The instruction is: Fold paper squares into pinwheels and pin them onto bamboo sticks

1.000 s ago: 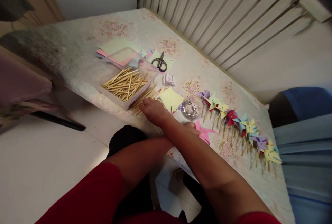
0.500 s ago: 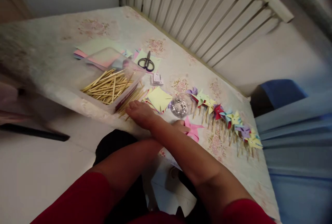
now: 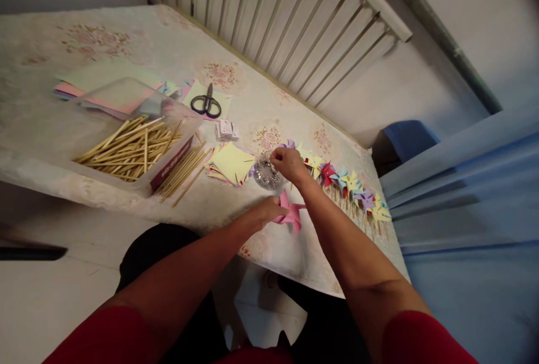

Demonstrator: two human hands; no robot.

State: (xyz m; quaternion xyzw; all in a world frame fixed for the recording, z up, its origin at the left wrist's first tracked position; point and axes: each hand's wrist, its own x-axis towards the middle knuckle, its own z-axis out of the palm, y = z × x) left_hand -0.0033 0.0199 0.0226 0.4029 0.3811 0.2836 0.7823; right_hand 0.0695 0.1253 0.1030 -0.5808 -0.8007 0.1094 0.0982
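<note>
My left hand [image 3: 268,211] is closed on a pink paper pinwheel [image 3: 291,213], holding its left side just above the table near the front edge. My right hand [image 3: 288,163] is at the right rim of a round clear dish [image 3: 268,175] full of small shiny silver pieces, too small to name. Its fingers are pinched together; what is between them, if anything, is hidden. Left of the dish lies a stack of notched paper squares [image 3: 233,163], yellow on top. Beyond my right hand runs a row of finished pinwheels [image 3: 345,183] on sticks, partly covered by my hand and forearm.
A clear plastic box [image 3: 138,183] of wooden sticks [image 3: 130,148] stands at the left, with loose sticks [image 3: 182,176] beside it. Behind are coloured paper sheets [image 3: 113,74], black-handled scissors [image 3: 206,104] and a small white box [image 3: 226,130]. A blue curtain [image 3: 471,212] hangs at the right.
My right hand has left the loose sticks and moved right to the dish, so my forearms no longer cross. My left hand still holds the pink pinwheel. The view has shifted right.
</note>
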